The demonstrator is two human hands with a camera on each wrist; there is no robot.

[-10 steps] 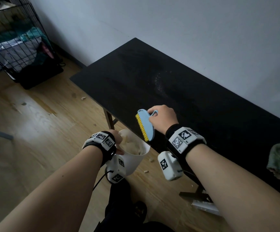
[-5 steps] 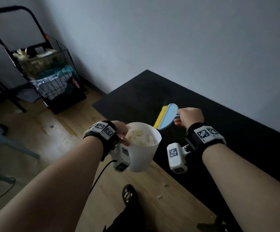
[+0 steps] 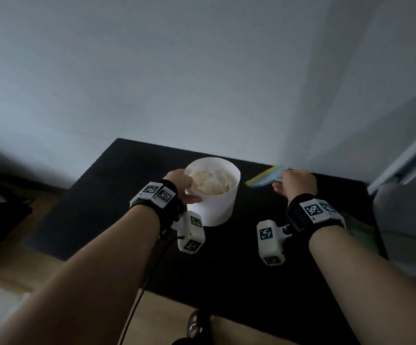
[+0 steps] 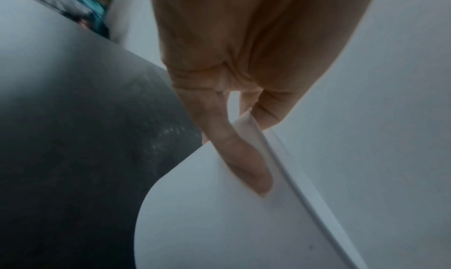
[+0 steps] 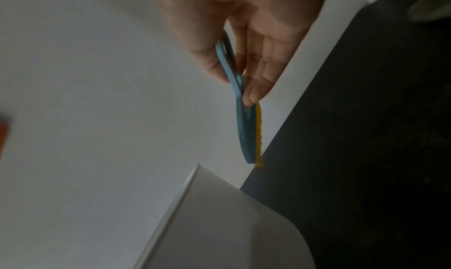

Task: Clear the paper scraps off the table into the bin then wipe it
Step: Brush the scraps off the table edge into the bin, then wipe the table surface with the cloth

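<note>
- Your left hand (image 3: 180, 186) pinches the near rim of the white bin (image 3: 213, 202): the thumb lies down its outer wall and the other fingers (image 4: 267, 109) hook over the rim to the inside.
- Just past those fingers, inside the bin, sits a pale heap of paper scraps (image 3: 213, 181); it fills the bottom and stays below the rim.
- You hold the bin over the black table (image 3: 117, 195); whether its base touches the top cannot be told.
- Your right hand (image 3: 298, 183) is closed on the loop handle of the blue brush (image 3: 264, 179), thumb on one face and fingertips (image 5: 253, 94) on the other.
- Beyond those fingertips the brush head points towards the bin, its yellow bristles (image 5: 259, 134) on the side turned to the table, close to the bin's rim but apart from it.
- Behind your right wrist a green cloth (image 3: 358, 227) lies on the table.
- Past both hands the table ends against a plain pale wall (image 3: 202, 70).
</note>
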